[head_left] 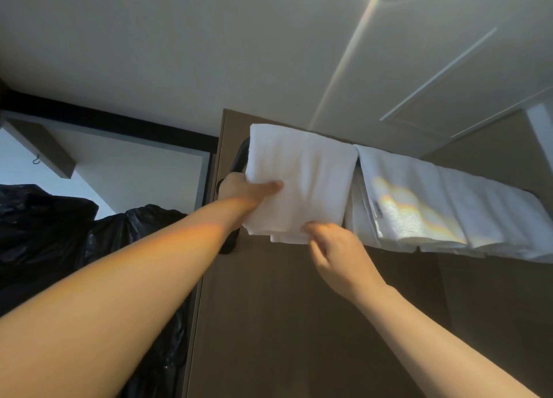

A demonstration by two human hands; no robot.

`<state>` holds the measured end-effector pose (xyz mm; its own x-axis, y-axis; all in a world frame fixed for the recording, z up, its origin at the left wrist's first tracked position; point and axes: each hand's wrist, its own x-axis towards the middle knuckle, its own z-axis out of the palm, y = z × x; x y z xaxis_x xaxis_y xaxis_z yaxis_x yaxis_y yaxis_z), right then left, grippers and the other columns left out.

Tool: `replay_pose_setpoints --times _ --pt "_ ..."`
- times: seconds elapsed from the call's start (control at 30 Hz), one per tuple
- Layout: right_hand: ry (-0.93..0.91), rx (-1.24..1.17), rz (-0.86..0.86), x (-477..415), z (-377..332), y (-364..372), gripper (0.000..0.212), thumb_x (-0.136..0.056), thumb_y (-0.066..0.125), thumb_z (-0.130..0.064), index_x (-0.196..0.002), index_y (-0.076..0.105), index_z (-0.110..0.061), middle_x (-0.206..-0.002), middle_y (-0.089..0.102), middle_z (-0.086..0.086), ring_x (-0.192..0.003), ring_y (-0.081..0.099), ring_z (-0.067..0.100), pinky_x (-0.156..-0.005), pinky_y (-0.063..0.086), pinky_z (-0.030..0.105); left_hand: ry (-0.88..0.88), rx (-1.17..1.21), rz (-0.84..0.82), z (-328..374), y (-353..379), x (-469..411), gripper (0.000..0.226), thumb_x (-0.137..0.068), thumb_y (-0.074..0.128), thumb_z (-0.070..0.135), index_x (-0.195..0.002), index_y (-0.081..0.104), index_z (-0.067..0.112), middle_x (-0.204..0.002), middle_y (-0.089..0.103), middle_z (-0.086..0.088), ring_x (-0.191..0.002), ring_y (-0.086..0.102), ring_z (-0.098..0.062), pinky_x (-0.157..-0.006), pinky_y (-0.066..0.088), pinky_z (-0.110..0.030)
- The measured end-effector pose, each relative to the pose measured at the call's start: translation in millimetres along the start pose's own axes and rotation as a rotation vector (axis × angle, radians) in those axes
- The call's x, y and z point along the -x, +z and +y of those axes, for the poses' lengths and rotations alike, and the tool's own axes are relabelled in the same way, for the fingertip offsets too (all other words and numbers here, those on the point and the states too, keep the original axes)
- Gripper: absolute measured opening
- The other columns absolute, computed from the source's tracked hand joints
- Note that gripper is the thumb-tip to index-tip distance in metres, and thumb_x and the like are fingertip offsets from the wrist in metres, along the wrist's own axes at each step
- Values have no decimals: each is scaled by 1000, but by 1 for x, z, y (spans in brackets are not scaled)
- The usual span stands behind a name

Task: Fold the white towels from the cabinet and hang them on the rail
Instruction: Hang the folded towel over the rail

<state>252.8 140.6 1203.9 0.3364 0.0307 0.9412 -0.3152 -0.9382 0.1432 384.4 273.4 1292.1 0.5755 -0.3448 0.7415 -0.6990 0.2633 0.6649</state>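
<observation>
White towel — soft, light, limp, draped over rail. Left hand gripped its left edge; right hand pinched its lower hem — likely the best holds.

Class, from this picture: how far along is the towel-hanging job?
Done: a row of folded white towels hangs along the right part of the black rail. In hand: the leftmost white towel is draped over the rail's left end; the left hand grips its left edge and the right hand pinches its lower corner. Left: straightening and letting go. Whether more towels wait is not visible.
</observation>
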Motion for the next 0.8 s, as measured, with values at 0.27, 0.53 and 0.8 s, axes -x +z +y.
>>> replay_pose_setpoints --times 0.27,0.53,0.8 --pt "32 -17 320 -93 0 -41 40 -94 56 -19 -131 55 -6 -141 47 15 -130 44 32 -104 36 35 147 -13 20 -19 5 -11 51 -80 75 40 -119 58 13 -102 63 3 -87 59 -16 -75 50 -29" --pt "98 166 119 -145 6 -38 53 -95 36 -61 -127 49 -20 -126 54 11 -122 46 32 -100 33 40 171 -64 -7 -33 5 -16 53 -75 79 38 -119 54 22 -85 53 16 -72 48 1 -53 37 -16" --pt "147 197 9 -139 29 -50 79 -81 43 -78 -134 41 -20 -137 46 9 -129 40 30 -103 30 39 172 -88 -60 -36 4 -9 64 -73 82 35 -128 53 22 -105 56 11 -91 50 -8 -63 38 -15"
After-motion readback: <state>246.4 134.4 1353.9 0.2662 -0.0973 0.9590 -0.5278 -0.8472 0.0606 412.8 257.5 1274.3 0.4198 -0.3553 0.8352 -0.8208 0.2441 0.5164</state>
